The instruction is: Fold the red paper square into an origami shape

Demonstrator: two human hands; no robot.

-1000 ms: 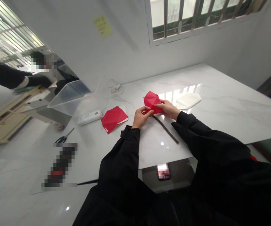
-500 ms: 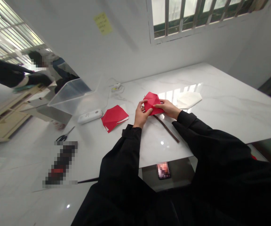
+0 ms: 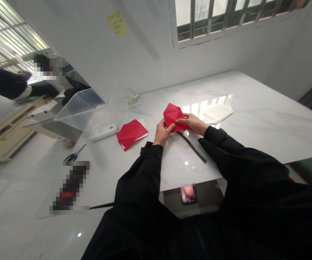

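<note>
The left hand [image 3: 161, 133] and right hand [image 3: 194, 124] both grip one folded red paper [image 3: 173, 117]; a second red paper [image 3: 131, 134] lies left on the marble counter [image 3: 253, 108], and one white paper [image 3: 217, 113] lies right.

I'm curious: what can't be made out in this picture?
All in the head view:
The folded red paper: parts of it are hidden by the left hand and right hand.
The long object near the table's edge: pixelated, so its kind is unclear.
The small dark object below the table's edge: its face is pixelated.
The yellow sticky note: its writing is too small to read.
</note>
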